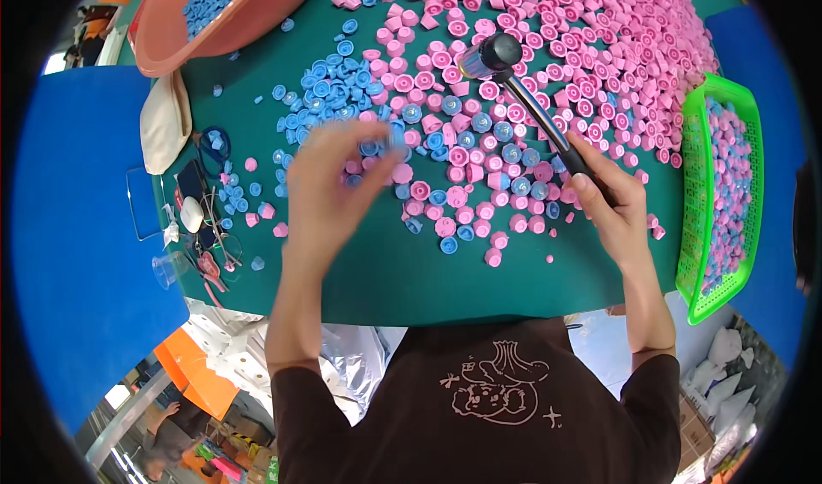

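Two hands, bare. Left hand (330, 172): hovering at the near side of a blue heap and showing blurred; thumb and forefinger are seemingly curving round a small blue piece, though from where I am standing I cannot tell whether this grip is holding it. Right hand (612, 201): closing its grip snugly around one mallet (541, 118), whose head is hanging above the pink pieces (591, 52).

Step in hand, by my judgement: picking among the pieces with the left, the mallet being held aside. Next move: probably calling for a precise left pinch, with the mallet head kept clear of those fingers.

Nearby: blue pieces (330, 90), heaping just beyond the left hand; pink ones, very many, spreading toward the far right of the green counter (385, 291); both colours mingling between the hands.

Farther out: one green basket (698, 210), standing at right, holding both colours; one salmon basin (253, 41), sitting far left, holding blue pieces; one pale pouch (165, 120), lying beside it.
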